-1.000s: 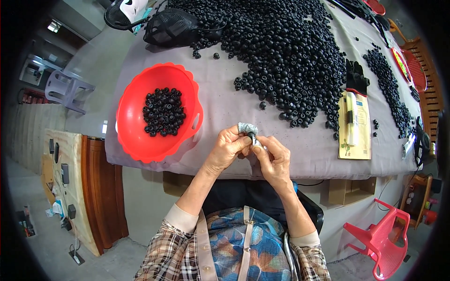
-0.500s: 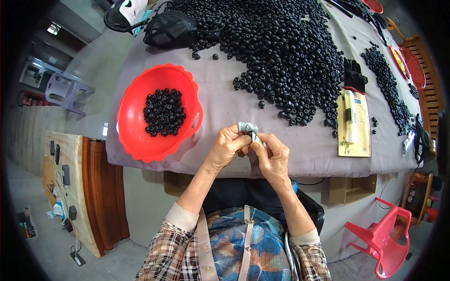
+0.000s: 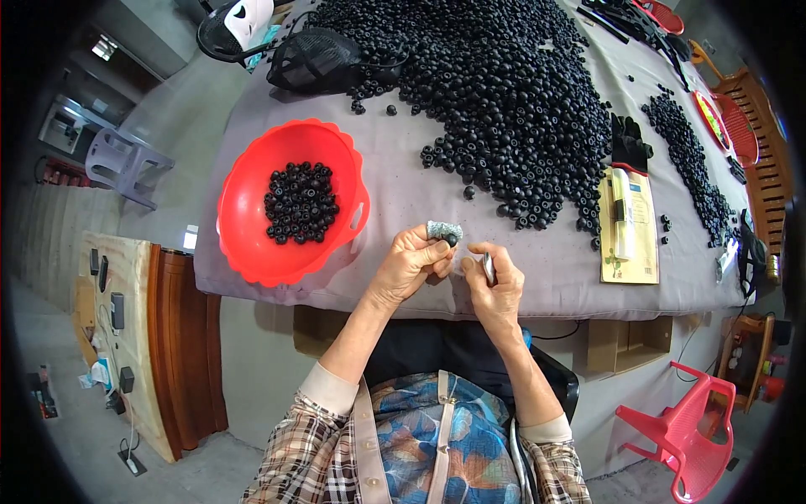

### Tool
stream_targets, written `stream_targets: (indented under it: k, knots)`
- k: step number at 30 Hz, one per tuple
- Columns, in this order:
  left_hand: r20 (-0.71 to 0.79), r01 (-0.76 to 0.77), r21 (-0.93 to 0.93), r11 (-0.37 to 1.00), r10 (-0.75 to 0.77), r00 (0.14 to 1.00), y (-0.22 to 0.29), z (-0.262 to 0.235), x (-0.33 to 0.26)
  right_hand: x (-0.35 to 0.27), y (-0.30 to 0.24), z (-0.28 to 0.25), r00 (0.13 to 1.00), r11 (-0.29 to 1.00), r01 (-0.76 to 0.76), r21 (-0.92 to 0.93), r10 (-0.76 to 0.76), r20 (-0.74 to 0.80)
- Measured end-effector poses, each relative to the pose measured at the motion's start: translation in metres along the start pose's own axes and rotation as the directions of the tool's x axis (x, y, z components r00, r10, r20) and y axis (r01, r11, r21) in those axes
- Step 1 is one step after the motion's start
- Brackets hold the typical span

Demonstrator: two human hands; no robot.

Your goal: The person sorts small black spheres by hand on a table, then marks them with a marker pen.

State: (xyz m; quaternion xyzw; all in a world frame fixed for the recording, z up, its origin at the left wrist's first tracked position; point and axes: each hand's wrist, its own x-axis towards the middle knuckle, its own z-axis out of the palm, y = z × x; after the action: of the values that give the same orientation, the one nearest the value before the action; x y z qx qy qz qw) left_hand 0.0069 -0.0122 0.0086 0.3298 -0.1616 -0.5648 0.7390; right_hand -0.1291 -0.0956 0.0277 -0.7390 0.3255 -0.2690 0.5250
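Note:
Over the near edge of the table, my left hand (image 3: pixel 410 262) pinches a small round black piece (image 3: pixel 451 239) between thumb and forefinger. A speckled grey wrap (image 3: pixel 443 228) covers the tip of that forefinger. Just to the right, my right hand (image 3: pixel 497 284) is closed around a small shiny metal tool (image 3: pixel 488 267), its exact kind unclear; a gap separates it from the black piece. Left of my hands sits a red scalloped plastic bowl (image 3: pixel 238 239) with a cluster of round black pieces (image 3: pixel 302 203) in it. A large heap of the same pieces (image 3: pixel 512 109) spreads beyond my hands.
Right of the heap lie a yellow card package (image 3: pixel 642 239), a black glove (image 3: pixel 631 144) and a second strip of black pieces (image 3: pixel 688 160). A black mesh cap (image 3: pixel 315 59) rests at the far left. A pink chair (image 3: pixel 684 424) stands below the table's right side.
My right hand has drawn slightly right and away from my left, and the metal tool now shows. The black piece stays in my left fingers, now more exposed.

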Motion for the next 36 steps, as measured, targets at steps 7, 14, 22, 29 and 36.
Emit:
stream_targets:
  k: [7,14,22,29,36]
  knots:
    - [-0.029,-0.006,-0.016,1.000,0.005,1.000,0.000,0.004,0.001,0.015,-0.003,0.010,0.919,0.915,0.392,-0.096,-0.395,-0.010]
    - [0.026,-0.022,0.002,1.000,0.022,0.999,-0.002,-0.001,0.002,0.014,0.004,0.011,0.837,0.807,0.527,-0.267,-0.548,-0.002]
    - [-0.208,-0.168,0.322,0.932,0.243,0.947,0.013,0.029,-0.029,0.006,0.013,0.009,0.912,0.918,0.384,-0.097,-0.394,-0.117]
    - [-0.354,-0.154,0.825,0.544,0.709,0.610,0.103,0.019,-0.057,0.007,0.014,-0.005,0.961,0.967,0.240,-0.083,-0.248,-0.119]
    - [0.005,-0.184,0.971,0.153,0.754,0.656,0.060,0.037,-0.015,0.008,0.013,-0.006,0.965,0.971,0.221,-0.089,-0.231,-0.125]
